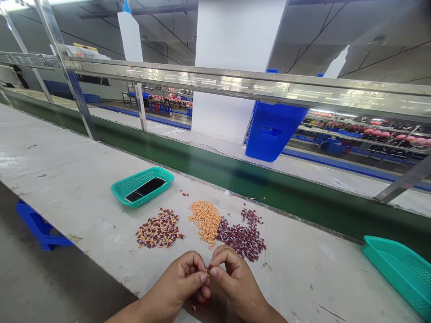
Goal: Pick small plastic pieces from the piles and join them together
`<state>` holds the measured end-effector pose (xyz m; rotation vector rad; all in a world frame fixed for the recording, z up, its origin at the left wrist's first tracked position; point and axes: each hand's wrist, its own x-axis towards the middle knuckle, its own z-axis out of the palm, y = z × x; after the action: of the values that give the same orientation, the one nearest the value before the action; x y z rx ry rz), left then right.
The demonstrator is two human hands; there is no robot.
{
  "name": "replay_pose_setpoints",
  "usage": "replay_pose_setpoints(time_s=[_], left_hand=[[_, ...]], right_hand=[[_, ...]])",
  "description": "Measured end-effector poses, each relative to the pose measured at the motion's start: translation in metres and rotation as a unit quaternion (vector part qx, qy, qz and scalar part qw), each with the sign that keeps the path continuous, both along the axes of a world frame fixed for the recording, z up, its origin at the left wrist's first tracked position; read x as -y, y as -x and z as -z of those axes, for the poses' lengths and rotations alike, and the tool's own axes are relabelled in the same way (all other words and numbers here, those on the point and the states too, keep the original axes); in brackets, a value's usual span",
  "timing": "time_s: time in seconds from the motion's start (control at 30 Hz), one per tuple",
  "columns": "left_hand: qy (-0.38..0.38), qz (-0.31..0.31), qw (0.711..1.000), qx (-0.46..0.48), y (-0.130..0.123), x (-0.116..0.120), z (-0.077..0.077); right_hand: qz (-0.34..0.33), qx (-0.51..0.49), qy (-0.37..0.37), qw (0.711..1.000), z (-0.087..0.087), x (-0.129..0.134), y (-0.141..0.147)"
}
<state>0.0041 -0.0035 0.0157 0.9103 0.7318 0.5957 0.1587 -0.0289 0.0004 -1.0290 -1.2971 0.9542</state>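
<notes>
My left hand (186,280) is closed in a pinch, with a small curved orange piece (207,272) between thumb and finger. Right against it, my right hand (234,276) pinches what looks like a small dark red piece, mostly hidden by the fingertips. Just beyond the hands lie three piles on the table: loose orange pieces (204,217) in the middle, dark red pieces (242,240) to the right, and mixed orange-and-dark-red pieces (159,229) to the left. A few orange bits (193,308) show beneath my left hand.
A green basket (119,195) holding a phone (146,189) stands behind the left pile. Another green basket (387,264) is at the right edge. Past the grey table (303,269) runs a green belt (208,163), under a metal rail (215,76) with a blue bin (274,130) beneath it.
</notes>
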Motion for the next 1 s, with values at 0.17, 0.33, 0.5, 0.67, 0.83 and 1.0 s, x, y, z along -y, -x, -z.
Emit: replay_pose_setpoints(time_s=[0.17,0.33,0.5,0.67,0.83,1.0], left_hand=[[-0.012,-0.009,1.0,0.006,-0.0002,-0.0007,0.002],[-0.027,-0.023,0.999,0.019,-0.0001,-0.0023,0.0046],[-0.074,-0.024,0.997,0.005,0.0011,-0.0038,0.0061],[-0.089,-0.028,0.996,-0.006,0.0003,-0.0034,0.0094],[-0.088,-0.03,0.996,-0.018,0.0004,-0.003,0.0071],[-0.087,-0.016,0.995,-0.047,0.0014,-0.0018,0.0039]], right_hand=[[0.004,-0.005,-0.004,1.0,-0.0002,0.0001,0.0019],[0.005,-0.001,0.003,1.0,-0.0008,0.0002,0.0036],[0.006,0.001,0.01,1.0,-0.0001,0.001,0.0047],[0.018,0.004,0.005,1.0,0.002,0.0016,0.0064],[0.02,0.019,0.014,1.0,0.0006,0.0016,0.0059],[0.012,0.083,-0.003,0.996,-0.0037,0.0024,0.005]])
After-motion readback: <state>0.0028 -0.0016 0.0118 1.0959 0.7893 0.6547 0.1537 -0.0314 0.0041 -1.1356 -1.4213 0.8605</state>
